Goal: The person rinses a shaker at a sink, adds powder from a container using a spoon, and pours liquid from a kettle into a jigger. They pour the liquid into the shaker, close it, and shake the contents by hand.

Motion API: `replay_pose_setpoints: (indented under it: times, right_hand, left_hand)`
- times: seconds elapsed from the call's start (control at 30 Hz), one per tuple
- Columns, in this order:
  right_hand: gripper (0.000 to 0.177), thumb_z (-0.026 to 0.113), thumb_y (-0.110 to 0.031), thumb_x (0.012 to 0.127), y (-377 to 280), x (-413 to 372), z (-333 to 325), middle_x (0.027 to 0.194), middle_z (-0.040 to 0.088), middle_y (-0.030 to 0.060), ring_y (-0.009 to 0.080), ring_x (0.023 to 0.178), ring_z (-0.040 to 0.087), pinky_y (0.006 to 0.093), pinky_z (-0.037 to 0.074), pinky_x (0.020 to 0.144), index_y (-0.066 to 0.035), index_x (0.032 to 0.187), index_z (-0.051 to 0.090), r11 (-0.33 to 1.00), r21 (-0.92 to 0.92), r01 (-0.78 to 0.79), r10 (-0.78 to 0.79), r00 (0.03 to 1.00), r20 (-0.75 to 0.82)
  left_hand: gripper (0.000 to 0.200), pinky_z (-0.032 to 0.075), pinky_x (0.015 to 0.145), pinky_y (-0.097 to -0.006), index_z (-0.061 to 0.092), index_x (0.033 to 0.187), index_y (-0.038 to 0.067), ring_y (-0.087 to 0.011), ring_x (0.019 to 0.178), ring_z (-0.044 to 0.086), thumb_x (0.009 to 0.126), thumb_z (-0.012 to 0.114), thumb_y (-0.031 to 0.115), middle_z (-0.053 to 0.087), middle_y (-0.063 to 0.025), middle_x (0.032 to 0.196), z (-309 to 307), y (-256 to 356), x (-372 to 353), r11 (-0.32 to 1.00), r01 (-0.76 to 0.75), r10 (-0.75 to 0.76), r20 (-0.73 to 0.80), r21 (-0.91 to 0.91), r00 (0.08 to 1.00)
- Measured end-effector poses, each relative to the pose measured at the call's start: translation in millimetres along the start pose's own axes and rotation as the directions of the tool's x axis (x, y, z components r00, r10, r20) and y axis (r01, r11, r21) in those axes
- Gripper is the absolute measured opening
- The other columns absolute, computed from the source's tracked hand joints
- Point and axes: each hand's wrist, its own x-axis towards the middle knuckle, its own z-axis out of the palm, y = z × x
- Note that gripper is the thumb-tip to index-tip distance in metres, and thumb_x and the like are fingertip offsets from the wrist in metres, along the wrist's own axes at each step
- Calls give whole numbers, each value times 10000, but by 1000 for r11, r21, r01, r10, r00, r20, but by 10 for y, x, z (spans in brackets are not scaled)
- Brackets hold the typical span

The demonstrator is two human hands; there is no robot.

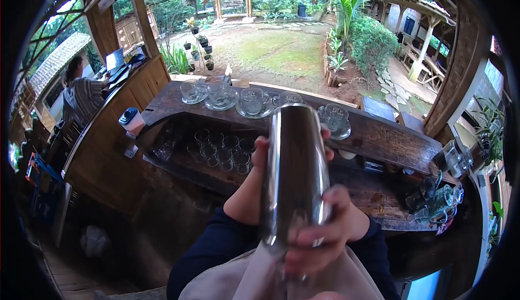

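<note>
A shiny metal cocktail shaker (pixel 295 159) is held up in front of me, tilted, its wide end at the top. My left hand (pixel 261 155) wraps round the upper part from behind, with fingertips showing past both sides. Closed on the lower part is my right hand (pixel 325 237), slightly smeared by motion. Beyond the shaker, glass cups on saucers stand in a row on the wooden counter (pixel 390 145). These include a cup at the left (pixel 192 90), one near the middle (pixel 252 100) and one right of the shaker (pixel 336 117). Another cup is partly hidden behind the shaker.
Several glass mugs (pixel 219 151) sit on the shelf below the counter top. More glassware (pixel 441 202) stands at the right end. A container with a dark lid (pixel 131 120) is at the left corner. Further left, a person (pixel 84 91) is by a laptop (pixel 115 59).
</note>
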Motion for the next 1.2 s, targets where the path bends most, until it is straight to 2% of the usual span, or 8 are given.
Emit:
replay_pose_setpoints:
  times: [0.17,0.2,0.3,0.43,0.7,0.87,0.93,1.2]
  right_hand:
    - [462,753,-212,632,378,-114,-174,1190,561,161,378,1112,543,513,406,935,-71,1058,643,585,-194,-787,810,559,177]
    - [461,752,-196,623,352,-100,-168,1163,575,160,376,1109,547,514,400,945,-76,1056,646,556,-183,-810,831,542,125]
    - [444,750,-122,617,177,91,-261,1066,636,75,305,1087,574,473,408,960,-115,1052,659,761,-189,-621,649,720,247]
    - [297,717,-82,683,-60,351,-84,936,650,-124,180,993,610,436,432,936,-210,948,678,999,25,-40,40,999,16]
    - [415,770,-234,668,635,-311,-121,1073,620,159,303,1066,582,480,449,909,-60,1023,642,419,-216,-882,905,423,27]
    - [413,742,-283,695,286,90,-180,1107,620,152,350,1098,557,466,423,952,-81,1043,652,847,-261,-463,531,743,408]
    - [403,734,-281,702,266,132,-160,1110,622,149,363,1102,553,454,417,963,-87,1046,652,961,-210,-180,265,815,516]
    - [498,725,-287,736,499,-301,-58,1193,563,148,306,1132,533,382,379,987,-6,1115,566,544,-88,-834,834,527,162]
  left_hand:
    - [557,487,918,-413,488,1240,-3,-280,1058,578,894,458,433,571,-159,1175,-250,44,-63,984,-79,-12,-503,-160,864]
    - [553,504,884,-428,497,1231,16,-277,1013,602,895,458,453,592,-149,1135,-292,2,-103,992,12,104,-877,124,469]
    - [565,515,867,-424,498,1237,29,-292,983,615,894,457,475,600,-159,1116,-210,162,-139,900,54,-281,-478,-433,832]
    - [916,513,847,-482,314,1369,16,-350,1071,550,757,625,623,447,-215,1262,-42,11,36,985,77,-67,-70,153,995]
    - [646,498,884,-398,459,1261,12,-294,1019,590,887,438,538,556,-161,1192,-665,-32,-203,845,-17,-174,-305,-534,936]
    - [638,507,866,-419,456,1260,6,-312,1010,591,899,424,532,554,-173,1192,-365,0,-96,389,121,-225,33,-913,974]
    - [724,496,888,-460,370,1349,14,-330,1101,543,896,412,577,458,-207,1311,-170,145,-29,964,84,-166,-324,-253,931]
    - [524,506,858,-435,528,1195,51,-260,956,623,903,430,474,614,-105,1103,-385,200,-237,996,-86,42,-844,-5,535]
